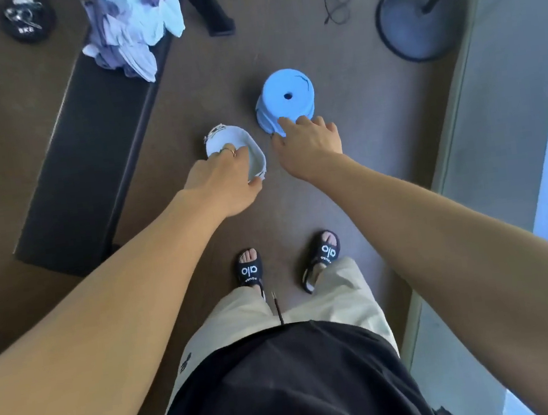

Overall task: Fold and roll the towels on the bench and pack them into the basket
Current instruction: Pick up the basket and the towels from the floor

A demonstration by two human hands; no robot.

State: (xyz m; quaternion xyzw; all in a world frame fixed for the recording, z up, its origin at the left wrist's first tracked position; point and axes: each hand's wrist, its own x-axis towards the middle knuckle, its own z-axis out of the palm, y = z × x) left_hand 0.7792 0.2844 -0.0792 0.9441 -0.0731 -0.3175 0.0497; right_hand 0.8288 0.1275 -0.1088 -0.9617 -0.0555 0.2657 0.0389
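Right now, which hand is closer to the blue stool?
Right. The right hand touches the blue stool at its near edge, while the left hand grips the basket beside it.

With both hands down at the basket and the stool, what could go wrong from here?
1. The left hand grips only one rim of the soft fabric basket; it may sag or fold when lifted.
2. The right hand reaches the edge of the blue plastic stool with spread fingers; a loose hold could tip or drop it.
3. The towels hang in a heap over the edge of the bench and could slide to the floor.
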